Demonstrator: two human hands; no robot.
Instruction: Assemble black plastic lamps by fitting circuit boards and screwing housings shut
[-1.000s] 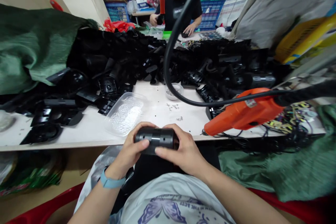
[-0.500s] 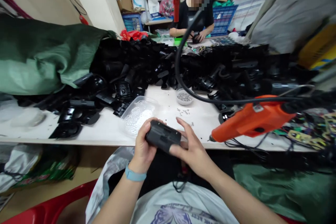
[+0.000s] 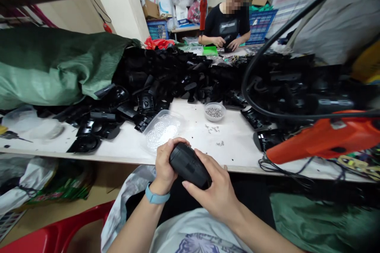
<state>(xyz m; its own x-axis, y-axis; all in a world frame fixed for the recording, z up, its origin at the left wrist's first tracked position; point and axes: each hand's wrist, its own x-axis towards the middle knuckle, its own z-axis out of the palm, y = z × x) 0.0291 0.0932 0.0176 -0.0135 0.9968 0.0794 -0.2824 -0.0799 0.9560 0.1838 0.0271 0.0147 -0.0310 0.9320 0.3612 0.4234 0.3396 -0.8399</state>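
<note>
Both my left hand and my right hand grip a black plastic cylindrical housing, held tilted over the front edge of the white worktable. My left hand wraps its upper end, and my right fingers cover its lower end. Beyond my left hand, a clear plastic tub holds small transparent parts. A small bowl of screws stands farther ahead, with several loose screws on the table in front of it. Part of the housing's underside is hidden by my hands.
A long heap of black plastic parts fills the table's far side. An orange power tool hangs on a black cable at right. A green woven sack lies at left. Across the table, a co-worker's hands hold a black part.
The housing has turned to a steeper tilt, and my right fingers have closed around it from their spread position. The whole view has shifted, with the table sliding toward the right.
</note>
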